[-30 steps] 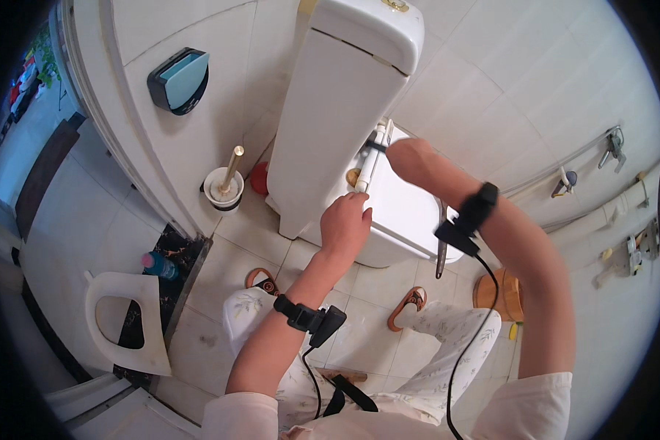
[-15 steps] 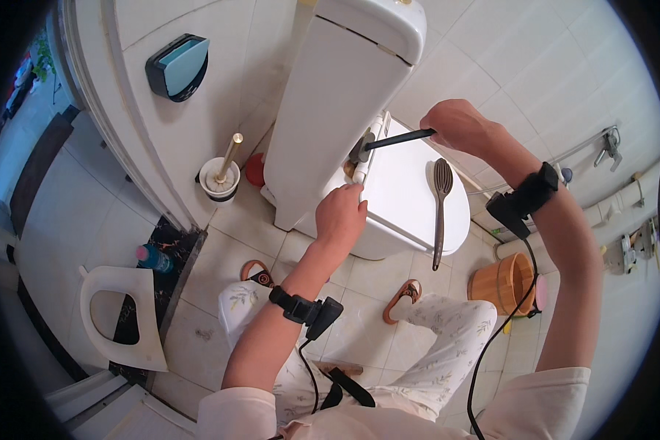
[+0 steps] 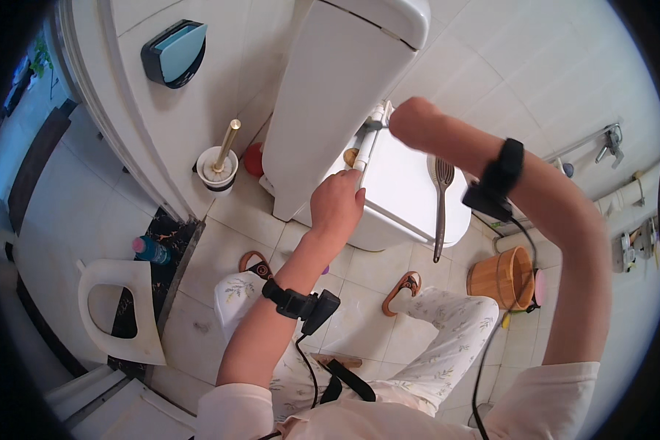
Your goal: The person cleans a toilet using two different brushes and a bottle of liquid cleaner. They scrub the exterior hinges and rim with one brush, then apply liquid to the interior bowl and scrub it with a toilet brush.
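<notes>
My left hand is closed around the near end of a white tube-like bar along the back edge of the toilet lid. My right hand, blurred, is curled in a fist round a black-handled tool. Its grey head, hammer-like, is against or just over the far part of the bar; the handle is now mostly hidden behind the hand. A dark slotted turner lies on the lid, its handle over the front edge. Under the bar shows a round brownish fitting.
The toilet tank rises behind the lid. A toilet brush in its white holder stands left, near a red object. A wooden bucket is at right. A white plastic piece with an opening and blue bottle are at left.
My right hand has moved left and closer to the bar, shifting the tool's head a little farther along it. My left hand keeps its grip near the same spot.
</notes>
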`<state>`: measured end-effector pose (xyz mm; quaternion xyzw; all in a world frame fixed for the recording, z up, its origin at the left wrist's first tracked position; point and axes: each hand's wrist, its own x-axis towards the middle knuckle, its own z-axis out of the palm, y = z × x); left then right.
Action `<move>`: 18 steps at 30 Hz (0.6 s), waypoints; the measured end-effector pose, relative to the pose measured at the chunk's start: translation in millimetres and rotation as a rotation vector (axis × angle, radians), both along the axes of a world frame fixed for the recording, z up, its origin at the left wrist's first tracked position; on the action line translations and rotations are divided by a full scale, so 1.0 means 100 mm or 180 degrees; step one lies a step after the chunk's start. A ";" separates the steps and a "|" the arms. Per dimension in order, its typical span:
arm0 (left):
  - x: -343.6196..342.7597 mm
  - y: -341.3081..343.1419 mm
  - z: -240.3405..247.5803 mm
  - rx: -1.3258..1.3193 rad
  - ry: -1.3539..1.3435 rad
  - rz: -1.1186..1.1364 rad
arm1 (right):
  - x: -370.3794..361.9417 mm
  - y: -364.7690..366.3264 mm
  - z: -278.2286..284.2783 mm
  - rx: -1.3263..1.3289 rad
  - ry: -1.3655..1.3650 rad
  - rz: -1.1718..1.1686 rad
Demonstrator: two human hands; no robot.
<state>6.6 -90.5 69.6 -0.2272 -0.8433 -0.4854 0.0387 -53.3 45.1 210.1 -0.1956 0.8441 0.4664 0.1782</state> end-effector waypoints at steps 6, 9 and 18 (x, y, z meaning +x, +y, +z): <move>0.01 -0.08 0.07 0.0007 0.0016 0.0014 | -0.25 -0.16 -0.09 0.0243 -0.0108 0.0073; -0.02 -0.03 0.04 -0.0023 -0.0209 -0.0027 | -0.33 0.17 -0.42 0.0315 0.0006 0.0314; -0.03 -0.05 0.06 -0.0235 -0.0166 -0.0203 | -0.22 0.60 0.46 -0.1469 0.0574 0.0081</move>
